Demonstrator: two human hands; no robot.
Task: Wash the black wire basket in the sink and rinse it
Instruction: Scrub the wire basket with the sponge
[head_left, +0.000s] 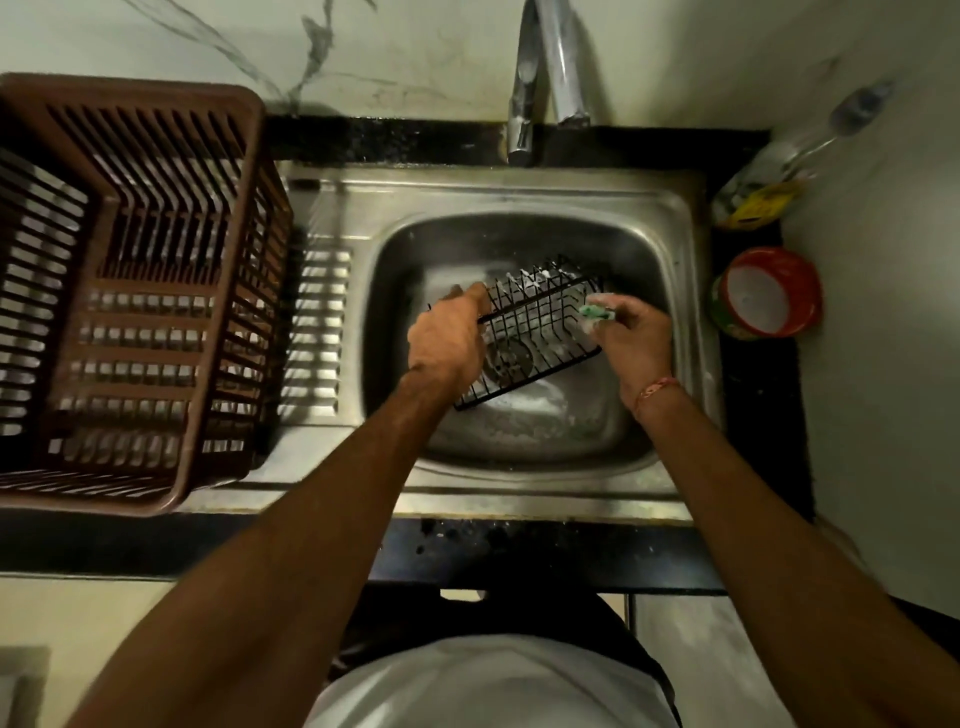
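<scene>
The black wire basket (537, 327) hangs tilted over the steel sink (670, 228), with white suds on its far wires. My left hand (447, 343) grips its left rim, fingers curled round the wire. My right hand (631, 340) holds a soapy green scrubber (597, 312) against the basket's right end. Foam lies on the sink floor around the drain (509, 358), seen through the wires.
A large brown plastic crate (156, 249) stands on the drainboard at the left. The tap (540, 78) rises behind the sink, with no water seen running. A red tub of white soap (766, 293) and a bottle (774, 176) sit on the black counter at the right.
</scene>
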